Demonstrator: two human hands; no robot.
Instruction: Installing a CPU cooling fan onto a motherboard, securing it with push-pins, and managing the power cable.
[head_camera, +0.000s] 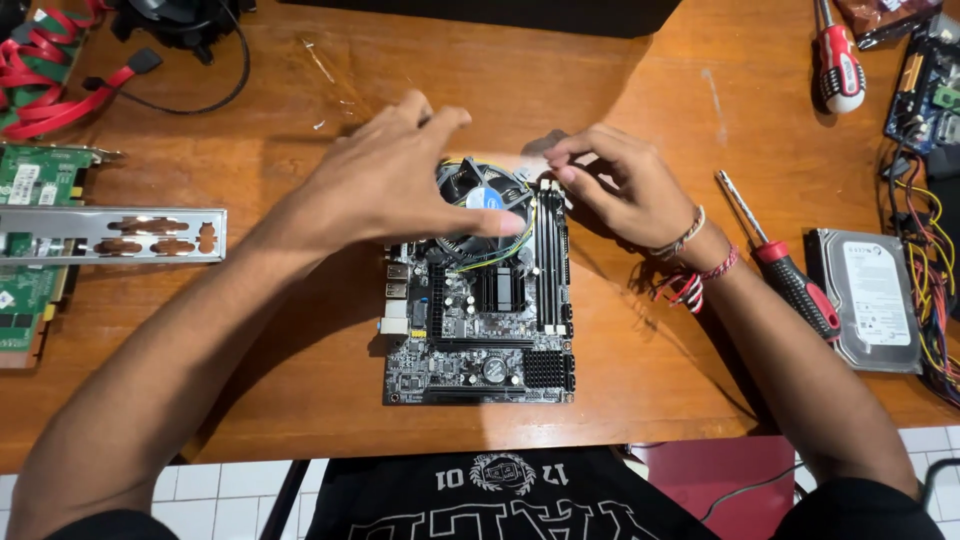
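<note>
Both hands work at the black computer board (478, 330) in the middle of the wooden table (640, 80): keep your left hand (385, 180) spread loosely over the round black fan (483, 205), gripping nothing, while your right hand (625, 190) pinches gently at the long black memory stick's (551, 255) top end.

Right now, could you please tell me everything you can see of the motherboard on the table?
The motherboard is a small, dark, roughly square circuit board lying flat on the wooden table, near its front edge. A round black cooler fan sits on its far half, long memory slots run down its right side, metal ports line its left edge, and a finned heatsink sits near its front right corner. The left hand rests over the fan; the right hand touches the board's far right corner.
</note>
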